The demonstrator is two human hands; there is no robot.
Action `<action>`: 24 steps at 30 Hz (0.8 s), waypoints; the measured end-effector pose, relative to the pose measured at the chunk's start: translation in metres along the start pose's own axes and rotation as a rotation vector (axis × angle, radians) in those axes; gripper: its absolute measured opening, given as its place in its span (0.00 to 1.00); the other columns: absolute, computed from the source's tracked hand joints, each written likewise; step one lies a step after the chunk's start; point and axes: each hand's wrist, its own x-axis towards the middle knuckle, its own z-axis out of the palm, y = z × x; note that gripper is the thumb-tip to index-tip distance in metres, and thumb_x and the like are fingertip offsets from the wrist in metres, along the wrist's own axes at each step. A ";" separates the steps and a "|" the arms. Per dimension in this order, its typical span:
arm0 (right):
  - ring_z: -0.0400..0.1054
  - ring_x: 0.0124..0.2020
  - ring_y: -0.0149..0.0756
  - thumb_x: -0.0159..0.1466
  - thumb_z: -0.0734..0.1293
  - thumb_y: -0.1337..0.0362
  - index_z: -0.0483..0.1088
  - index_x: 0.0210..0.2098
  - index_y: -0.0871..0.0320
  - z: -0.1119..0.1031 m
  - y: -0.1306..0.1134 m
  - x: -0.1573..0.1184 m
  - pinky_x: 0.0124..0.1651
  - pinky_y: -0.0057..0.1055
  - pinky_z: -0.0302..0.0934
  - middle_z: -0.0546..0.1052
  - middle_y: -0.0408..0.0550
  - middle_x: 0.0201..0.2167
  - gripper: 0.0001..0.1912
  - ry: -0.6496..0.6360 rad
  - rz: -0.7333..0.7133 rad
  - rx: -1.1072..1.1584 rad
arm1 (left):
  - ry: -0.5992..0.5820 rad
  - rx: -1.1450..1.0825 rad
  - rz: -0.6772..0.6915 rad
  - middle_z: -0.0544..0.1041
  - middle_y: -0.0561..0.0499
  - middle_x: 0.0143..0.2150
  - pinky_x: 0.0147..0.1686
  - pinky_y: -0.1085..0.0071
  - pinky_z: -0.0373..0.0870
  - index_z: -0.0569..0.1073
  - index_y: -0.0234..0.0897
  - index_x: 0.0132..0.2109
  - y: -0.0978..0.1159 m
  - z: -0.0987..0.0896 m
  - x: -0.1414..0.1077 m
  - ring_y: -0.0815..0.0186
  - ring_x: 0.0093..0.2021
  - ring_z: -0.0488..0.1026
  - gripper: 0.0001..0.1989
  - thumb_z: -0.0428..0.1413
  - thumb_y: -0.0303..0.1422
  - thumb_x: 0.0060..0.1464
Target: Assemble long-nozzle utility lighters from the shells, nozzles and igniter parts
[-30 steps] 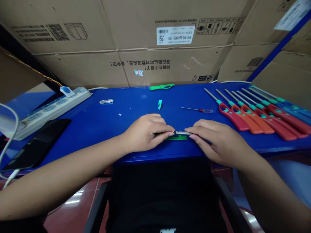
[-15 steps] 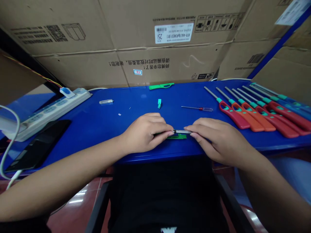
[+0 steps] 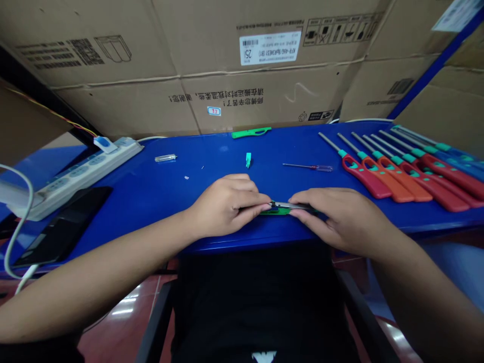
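Observation:
Between my hands lies a slim metal tube with a dark piece at its left end. My left hand is closed, thumb and index finger pinching that dark end. My right hand is closed on the tube's other side, where a dark part shows under the fingers. Just below the tube is a green casing half of a stick lighter, partly covered by both hands. A second green casing half rests at the back of the table, and a small teal plastic part lies in front of it.
A screwdriver lies right of the middle. Several stick lighters are lined up at the right. At the left are a clear, narrow piece, a white power strip and a black phone. Cardboard walls the back.
My right hand has shifted its grip along the tube, and a dark part now shows by its fingers. The tube's right side sits slightly lower, nearer the green casing. My left hand has barely moved.

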 end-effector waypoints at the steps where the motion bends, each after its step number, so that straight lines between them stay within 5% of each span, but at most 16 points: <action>1: 0.78 0.39 0.40 0.71 0.62 0.61 0.72 0.47 0.56 0.000 -0.001 0.000 0.40 0.36 0.67 0.82 0.47 0.40 0.10 0.002 -0.001 0.000 | 0.006 0.016 0.007 0.79 0.49 0.31 0.35 0.69 0.70 0.80 0.35 0.45 0.000 0.000 0.000 0.67 0.30 0.74 0.09 0.55 0.31 0.65; 12: 0.77 0.39 0.40 0.71 0.62 0.60 0.72 0.47 0.57 0.002 -0.002 -0.001 0.41 0.35 0.67 0.81 0.48 0.41 0.11 -0.015 0.017 0.044 | -0.013 0.407 0.133 0.78 0.50 0.31 0.31 0.67 0.63 0.77 0.35 0.50 0.006 -0.002 -0.004 0.66 0.31 0.71 0.10 0.54 0.31 0.65; 18: 0.77 0.38 0.40 0.71 0.61 0.60 0.73 0.46 0.57 0.003 -0.004 0.006 0.40 0.36 0.67 0.81 0.47 0.39 0.11 -0.035 0.000 0.025 | 0.017 0.587 0.209 0.75 0.52 0.26 0.27 0.66 0.57 0.78 0.31 0.43 0.014 0.004 -0.003 0.66 0.28 0.67 0.08 0.54 0.28 0.65; 24: 0.76 0.40 0.41 0.70 0.62 0.58 0.73 0.46 0.57 0.007 0.008 0.009 0.41 0.36 0.67 0.80 0.48 0.41 0.12 -0.038 0.074 0.065 | -0.097 0.421 -0.019 0.80 0.47 0.41 0.36 0.65 0.66 0.77 0.35 0.53 0.006 0.001 -0.001 0.62 0.38 0.73 0.17 0.54 0.41 0.66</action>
